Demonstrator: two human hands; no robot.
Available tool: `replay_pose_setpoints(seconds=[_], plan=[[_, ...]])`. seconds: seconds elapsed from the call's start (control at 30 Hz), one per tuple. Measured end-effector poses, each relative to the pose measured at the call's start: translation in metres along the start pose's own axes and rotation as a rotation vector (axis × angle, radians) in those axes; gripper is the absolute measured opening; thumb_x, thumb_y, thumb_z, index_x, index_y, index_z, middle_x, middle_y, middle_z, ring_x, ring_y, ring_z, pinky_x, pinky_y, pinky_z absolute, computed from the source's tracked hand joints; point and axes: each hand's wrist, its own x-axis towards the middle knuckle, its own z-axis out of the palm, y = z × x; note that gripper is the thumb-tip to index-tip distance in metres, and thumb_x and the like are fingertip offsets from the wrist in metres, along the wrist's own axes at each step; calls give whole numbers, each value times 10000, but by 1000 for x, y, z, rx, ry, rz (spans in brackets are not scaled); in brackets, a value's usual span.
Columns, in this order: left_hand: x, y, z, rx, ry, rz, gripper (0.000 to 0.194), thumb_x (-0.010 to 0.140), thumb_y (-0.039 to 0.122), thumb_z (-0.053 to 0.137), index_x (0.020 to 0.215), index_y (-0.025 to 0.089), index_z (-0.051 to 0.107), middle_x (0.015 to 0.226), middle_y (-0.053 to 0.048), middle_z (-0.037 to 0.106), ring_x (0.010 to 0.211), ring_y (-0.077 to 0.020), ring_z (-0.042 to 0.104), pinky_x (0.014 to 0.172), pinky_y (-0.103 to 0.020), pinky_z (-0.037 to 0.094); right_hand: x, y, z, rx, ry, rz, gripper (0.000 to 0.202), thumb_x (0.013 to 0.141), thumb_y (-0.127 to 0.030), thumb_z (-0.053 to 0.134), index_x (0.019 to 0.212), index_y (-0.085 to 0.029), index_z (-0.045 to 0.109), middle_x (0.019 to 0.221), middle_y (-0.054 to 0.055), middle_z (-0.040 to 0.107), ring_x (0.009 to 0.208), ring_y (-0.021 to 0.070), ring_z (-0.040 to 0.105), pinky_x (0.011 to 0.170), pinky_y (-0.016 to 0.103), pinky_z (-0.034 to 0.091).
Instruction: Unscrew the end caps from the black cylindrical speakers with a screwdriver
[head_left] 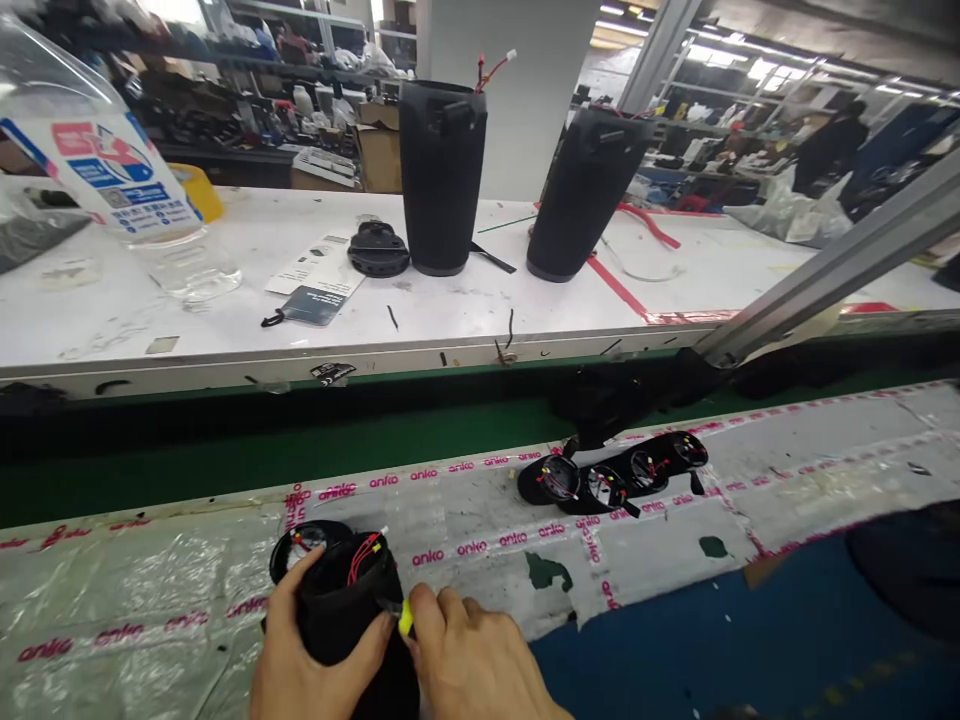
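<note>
My left hand is wrapped round a black cloth-covered speaker housing at the bottom of the view. The housing's open top faces up, and red wires with a small white connector stick out of it. In the closed fingers of my right hand is a yellow-handled tool. Its dark tip meets the housing's side just below the rim, close to my left thumb; the exact kind of tool does not show. Just behind the held housing stands another black speaker housing, partly hidden.
Several more open black housings stand in a row on the taped bench. On the white shelf are two upright speakers, a black round part, printed tags and a water bottle. A metal post slants across the right.
</note>
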Motion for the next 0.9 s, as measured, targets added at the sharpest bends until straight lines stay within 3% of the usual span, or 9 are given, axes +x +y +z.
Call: replay_pose_setpoints(seconds=[0.17, 0.27, 0.4, 0.6, 0.9], plan=[[2, 3, -3, -245, -216, -79, 753, 700, 630, 745, 1324, 250, 561, 1193, -98, 744, 1128, -382, 693, 1054, -544, 501, -7, 26, -18, 248, 131, -89, 425, 866, -161, 685, 1212, -262, 460, 912, -30, 720, 674, 220, 737, 541, 323, 487], [2, 2, -6, -306, -306, -95, 819, 684, 645, 760, 1362, 239, 546, 1202, -99, 759, 1158, -386, 692, 1091, -532, 476, -9, 43, -25, 204, 196, -131, 493, 821, -139, 733, 1208, -258, 453, 886, -40, 702, 670, 219, 726, 523, 327, 454], [2, 2, -7, -333, -331, -80, 880, 668, 619, 775, 1421, 244, 514, 1263, -101, 748, 1217, -384, 668, 1107, -506, 469, -6, 56, -31, 93, 181, -247, 391, 853, -192, 765, 1135, -229, 497, 817, -36, 675, 635, 213, 699, 485, 338, 411], [-1, 7, -8, -316, -326, -36, 830, 655, 573, 791, 1383, 251, 554, 1276, -93, 747, 1259, -386, 639, 1145, -515, 426, -3, 58, -38, -4, 169, -308, 344, 882, -234, 768, 1131, -206, 534, 817, -10, 668, 635, 217, 673, 481, 350, 406], [-3, 8, -9, -237, -291, 15, 798, 664, 529, 798, 1379, 270, 557, 1300, -93, 728, 1263, -396, 635, 1148, -551, 421, -5, 64, -40, -99, 174, -342, 402, 781, -109, 714, 1135, -182, 539, 819, 15, 665, 620, 231, 661, 480, 363, 438]])
